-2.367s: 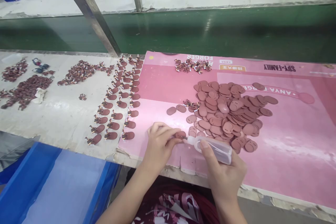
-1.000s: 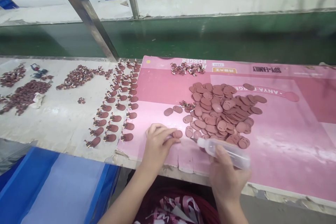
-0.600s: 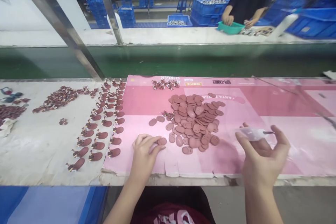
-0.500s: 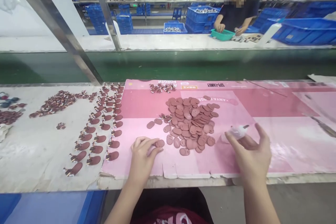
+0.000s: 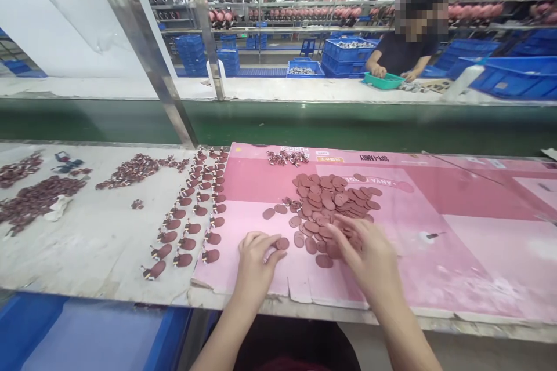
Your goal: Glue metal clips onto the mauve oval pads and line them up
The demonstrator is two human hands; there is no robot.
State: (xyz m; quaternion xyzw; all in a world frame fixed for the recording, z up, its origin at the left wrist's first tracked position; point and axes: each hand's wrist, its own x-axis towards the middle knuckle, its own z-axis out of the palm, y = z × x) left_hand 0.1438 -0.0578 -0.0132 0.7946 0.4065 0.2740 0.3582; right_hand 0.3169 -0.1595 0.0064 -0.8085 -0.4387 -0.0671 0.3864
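Observation:
Between the thumb and fingertips of my left hand (image 5: 259,255) is a brown oval piece (image 5: 282,243), pinched just above the pink board (image 5: 256,272). My right hand (image 5: 369,255) reaches over the near right side of a pile of brown oval pieces (image 5: 322,200), its thumb and fingers apart and part of the pile hidden beneath it. To the right of that hand, a small whitish bottle with a dark tip (image 5: 429,236) lies on the board. Left of my left hand stand rows of brown ovals with small figure parts attached (image 5: 187,243).
Small dark red parts (image 5: 134,171) lie heaped on the left table, with another heap (image 5: 288,157) at the board's far edge. A metal post (image 5: 161,75) rises at the back left. Across the green divider (image 5: 304,124), a person (image 5: 404,52) works at a teal basket (image 5: 383,81).
My right hand has let go of the whitish bottle and moved left over the pile. My left hand keeps its oval piece. The camera view has shifted left and up.

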